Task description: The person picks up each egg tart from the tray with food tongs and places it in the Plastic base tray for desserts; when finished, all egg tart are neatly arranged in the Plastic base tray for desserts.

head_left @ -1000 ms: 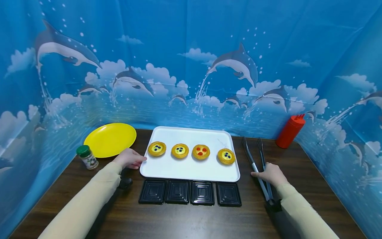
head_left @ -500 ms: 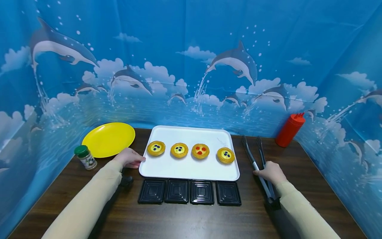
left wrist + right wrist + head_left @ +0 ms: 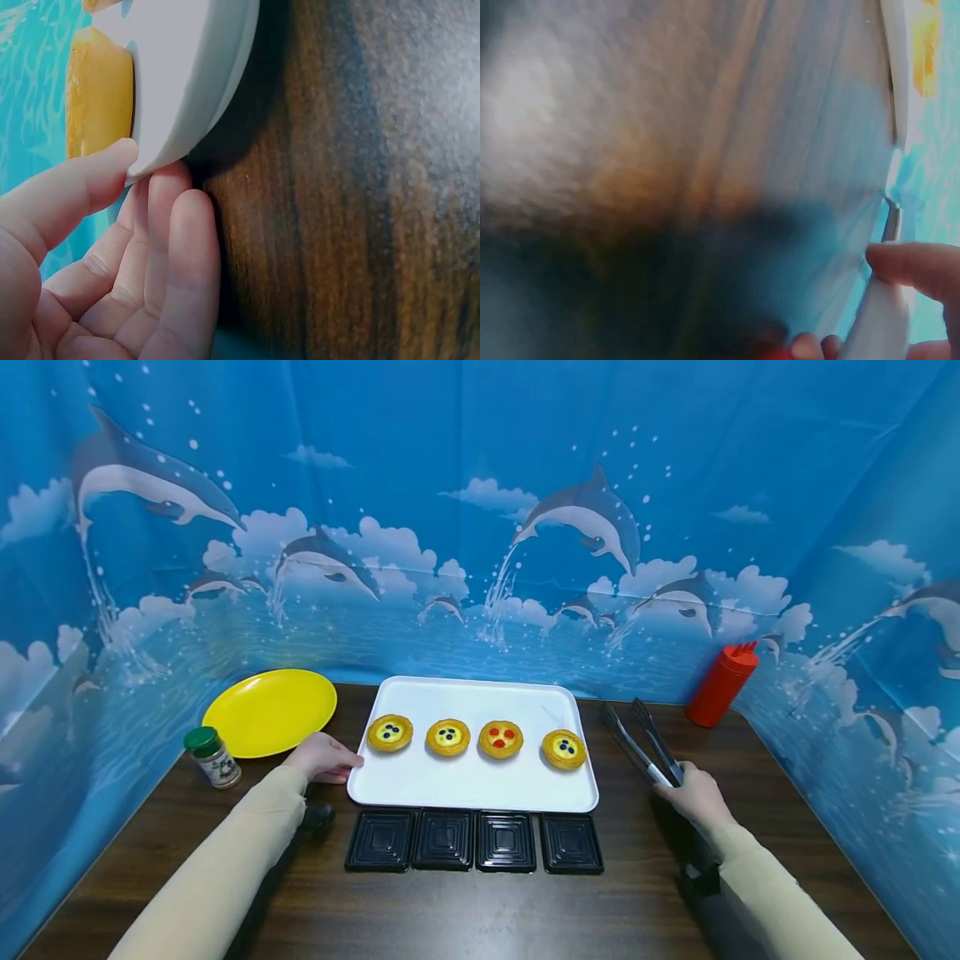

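At the white tray [image 3: 480, 787], your left hand [image 3: 322, 758] pinches its edge while your right hand [image 3: 697, 797], blurred close up, seems curled round the tongs [image 3: 654, 768], likely readying them, so lift cleanly.

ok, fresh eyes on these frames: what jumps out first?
Probably the dolphin backdrop behind the table, then the red-topped tart, third from the left in the head view, among three blue-topped tarts on the white tray. Next, the yellow plate at back left and the red squeeze bottle at back right. The left hand pinches the tray's left edge; the right hand grips tongs.
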Demonstrator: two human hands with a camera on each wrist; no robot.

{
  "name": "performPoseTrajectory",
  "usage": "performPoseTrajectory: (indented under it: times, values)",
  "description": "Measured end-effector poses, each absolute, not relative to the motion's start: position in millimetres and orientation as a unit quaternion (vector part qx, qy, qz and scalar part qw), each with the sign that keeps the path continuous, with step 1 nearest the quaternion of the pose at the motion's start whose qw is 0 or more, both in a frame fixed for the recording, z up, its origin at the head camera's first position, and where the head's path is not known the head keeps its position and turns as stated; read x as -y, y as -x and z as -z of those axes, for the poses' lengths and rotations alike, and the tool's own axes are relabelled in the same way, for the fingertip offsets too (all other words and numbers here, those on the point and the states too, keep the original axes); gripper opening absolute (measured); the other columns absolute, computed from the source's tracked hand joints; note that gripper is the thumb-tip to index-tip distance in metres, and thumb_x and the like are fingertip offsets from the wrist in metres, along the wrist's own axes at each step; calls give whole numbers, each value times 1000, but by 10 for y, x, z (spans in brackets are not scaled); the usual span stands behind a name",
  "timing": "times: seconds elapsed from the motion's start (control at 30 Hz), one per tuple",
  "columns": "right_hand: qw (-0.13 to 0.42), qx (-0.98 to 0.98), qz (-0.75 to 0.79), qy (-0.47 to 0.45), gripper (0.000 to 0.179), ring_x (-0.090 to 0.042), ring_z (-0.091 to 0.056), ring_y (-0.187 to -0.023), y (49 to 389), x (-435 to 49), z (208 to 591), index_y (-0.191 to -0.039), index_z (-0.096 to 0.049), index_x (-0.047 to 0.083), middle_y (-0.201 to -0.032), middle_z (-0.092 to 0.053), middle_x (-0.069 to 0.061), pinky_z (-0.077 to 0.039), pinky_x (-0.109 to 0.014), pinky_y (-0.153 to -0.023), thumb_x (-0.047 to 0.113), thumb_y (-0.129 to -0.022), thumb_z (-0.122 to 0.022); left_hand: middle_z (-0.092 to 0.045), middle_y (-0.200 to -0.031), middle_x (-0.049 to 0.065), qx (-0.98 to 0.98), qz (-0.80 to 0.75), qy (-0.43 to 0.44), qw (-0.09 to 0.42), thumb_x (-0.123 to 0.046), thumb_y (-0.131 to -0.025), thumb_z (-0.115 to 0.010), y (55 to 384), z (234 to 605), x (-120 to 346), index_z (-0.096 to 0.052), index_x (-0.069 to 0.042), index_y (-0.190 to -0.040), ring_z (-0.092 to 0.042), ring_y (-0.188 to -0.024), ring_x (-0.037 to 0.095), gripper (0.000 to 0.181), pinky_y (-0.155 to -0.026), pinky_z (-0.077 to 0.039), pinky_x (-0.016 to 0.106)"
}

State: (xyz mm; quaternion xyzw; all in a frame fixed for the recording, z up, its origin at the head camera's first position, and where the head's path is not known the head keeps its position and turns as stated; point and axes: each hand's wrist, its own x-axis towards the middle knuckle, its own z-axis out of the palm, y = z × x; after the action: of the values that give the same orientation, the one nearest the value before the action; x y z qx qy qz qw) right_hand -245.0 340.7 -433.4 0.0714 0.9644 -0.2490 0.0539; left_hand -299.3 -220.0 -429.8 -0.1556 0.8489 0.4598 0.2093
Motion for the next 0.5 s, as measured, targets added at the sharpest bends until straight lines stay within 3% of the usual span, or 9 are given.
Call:
performPoseTrajectory:
  times: [0.2,0.5]
  values:
    - [31,-964,253,-78,70,-41,-50,-92,2354,-3516,4360,-131,-32,-18,-115,-47,-37,-46,-57,-84,31,-89,-60,-65,-73,6,-847,-462,159,208,-18,-88,-68,3010,4336,2216,-63,9,-109,-62,-62,13,35,-65,-55,22]
    - [-31,-955,276,-101,86,-34,-53,-89,2199,-3611,4306,-132,-37,-7,-115,-53,-29,-51,-49,-74,61,-83,-59,-66,-75,6,-852,-457,155,205,-18,-89,-68,2974,4302,2209,-62,10,-112,-62,-62,14,37,-65,-55,22]
